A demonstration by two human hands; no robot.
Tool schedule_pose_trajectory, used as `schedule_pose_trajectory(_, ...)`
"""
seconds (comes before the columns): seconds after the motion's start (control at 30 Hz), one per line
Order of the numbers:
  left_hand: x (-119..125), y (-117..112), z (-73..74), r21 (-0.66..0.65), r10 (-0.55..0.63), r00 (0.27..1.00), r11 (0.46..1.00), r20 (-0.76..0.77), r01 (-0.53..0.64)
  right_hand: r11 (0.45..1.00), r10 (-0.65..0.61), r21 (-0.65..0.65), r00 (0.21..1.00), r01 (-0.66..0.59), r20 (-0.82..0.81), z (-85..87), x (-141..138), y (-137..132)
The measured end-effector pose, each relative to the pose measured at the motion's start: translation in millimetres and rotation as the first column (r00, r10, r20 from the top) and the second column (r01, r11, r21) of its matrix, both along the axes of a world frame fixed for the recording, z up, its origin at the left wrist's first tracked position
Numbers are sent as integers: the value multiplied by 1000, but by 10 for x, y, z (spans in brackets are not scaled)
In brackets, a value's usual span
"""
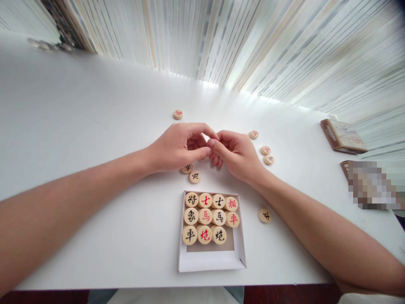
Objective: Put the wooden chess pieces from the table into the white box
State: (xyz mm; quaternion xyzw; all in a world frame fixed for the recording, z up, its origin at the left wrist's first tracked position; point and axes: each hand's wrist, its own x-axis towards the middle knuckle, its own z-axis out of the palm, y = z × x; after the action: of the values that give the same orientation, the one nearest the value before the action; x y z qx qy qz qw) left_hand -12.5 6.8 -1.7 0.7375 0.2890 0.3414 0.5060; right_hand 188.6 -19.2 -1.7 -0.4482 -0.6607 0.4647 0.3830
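Note:
Over the middle of the table, my left hand (182,145) and my right hand (238,154) meet at the fingertips. Both have their fingers curled and pinched together; whatever lies between them, if anything, is hidden. Just below my left hand are two wooden Chinese chess pieces with black characters, one (195,176) in full view and one (187,168) partly covered by the hand. Nearer the front edge stands an open white box (210,261), holding stacked chess pieces (205,216) in rows, with red and black characters facing up. Its front right part shows bare bottom.
Loose chess pieces lie around: a red one (178,114) beyond my left hand, red ones (253,134) (265,150) and a black one (269,159) right of my right hand, and a black one (265,215) beside my right forearm. A brown box (343,136) sits far right, before a striped curtain (202,38).

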Motion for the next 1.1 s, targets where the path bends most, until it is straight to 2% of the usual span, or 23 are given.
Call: schedule_pose_trajectory(1.1, -6, 4, -3, 23, -1, 1000, 1000, -13, 2, 1000, 0, -8, 1000, 1, 5, -8, 9, 3)
